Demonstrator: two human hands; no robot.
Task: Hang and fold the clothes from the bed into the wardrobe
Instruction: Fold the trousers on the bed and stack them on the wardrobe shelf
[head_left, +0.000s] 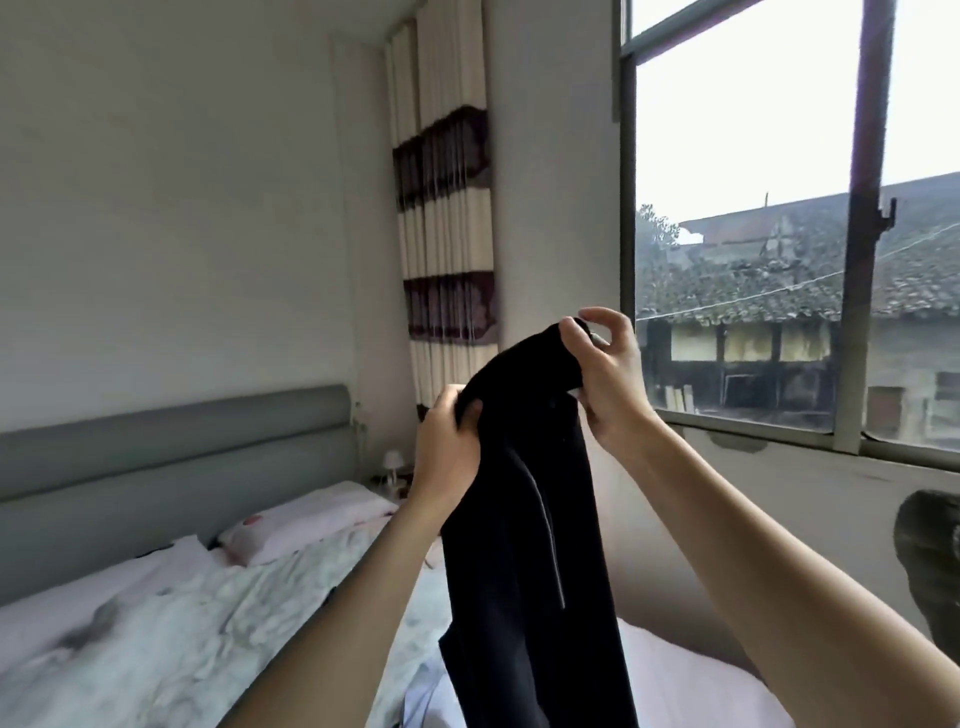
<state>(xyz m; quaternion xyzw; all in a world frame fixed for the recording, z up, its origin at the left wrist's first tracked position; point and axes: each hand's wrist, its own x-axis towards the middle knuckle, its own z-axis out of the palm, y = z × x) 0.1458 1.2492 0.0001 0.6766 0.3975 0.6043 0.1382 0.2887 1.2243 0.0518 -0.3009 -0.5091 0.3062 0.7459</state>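
From the head view, the person holds a black garment (524, 519) up in the air above the bed (171, 613), its length hanging down between both forearms. The left hand (447, 447) has its fingers curled round the cloth's upper left edge, while the right hand (608, 374) pinches the top of the garment, near the window (779, 234).

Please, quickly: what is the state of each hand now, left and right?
Left hand: closed, gripping the black garment at its upper edge.
Right hand: closed, pinching the same garment at its top.
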